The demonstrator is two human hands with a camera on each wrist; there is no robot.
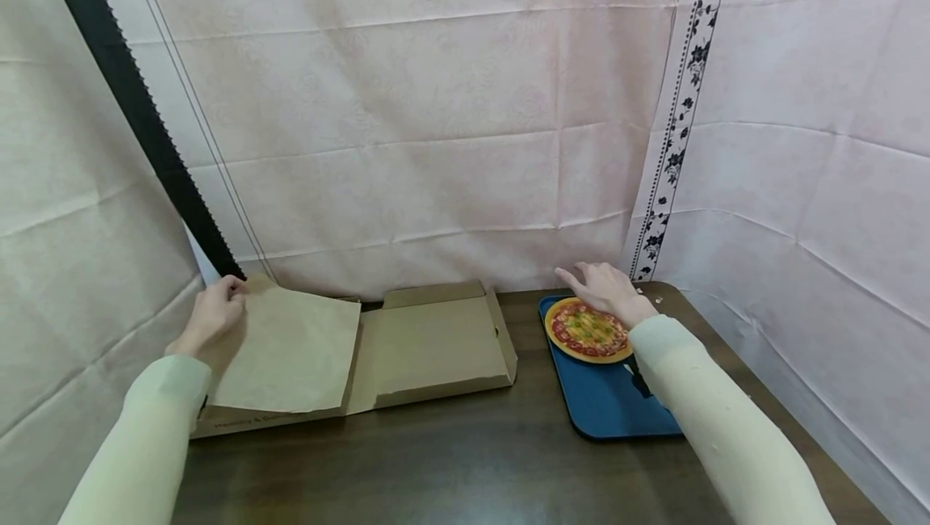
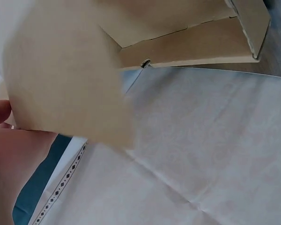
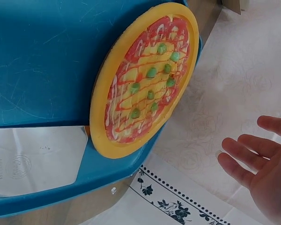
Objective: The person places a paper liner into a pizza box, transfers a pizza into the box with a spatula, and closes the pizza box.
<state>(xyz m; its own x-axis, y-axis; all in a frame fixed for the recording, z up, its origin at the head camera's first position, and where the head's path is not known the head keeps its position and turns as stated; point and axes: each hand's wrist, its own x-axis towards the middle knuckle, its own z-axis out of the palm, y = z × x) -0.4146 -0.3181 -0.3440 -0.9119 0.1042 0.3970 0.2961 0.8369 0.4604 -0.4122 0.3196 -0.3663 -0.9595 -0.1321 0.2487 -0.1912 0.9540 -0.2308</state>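
Note:
At the left my left hand pinches the upper left edge of a sheet of brown paper. The sheet lies over one half of an open cardboard pizza box, whose other half stands open to the right. In the left wrist view the paper hangs from the fingers, blurred. My right hand is held with fingers spread above the far side of a round pizza and holds nothing. That pizza sits at the far end of a blue tray.
Beside the pizza on the tray lies a flat metal blade, partly out of view. Bare brown table lies in front of the box and tray. Cloth hangings stand close behind and at both sides.

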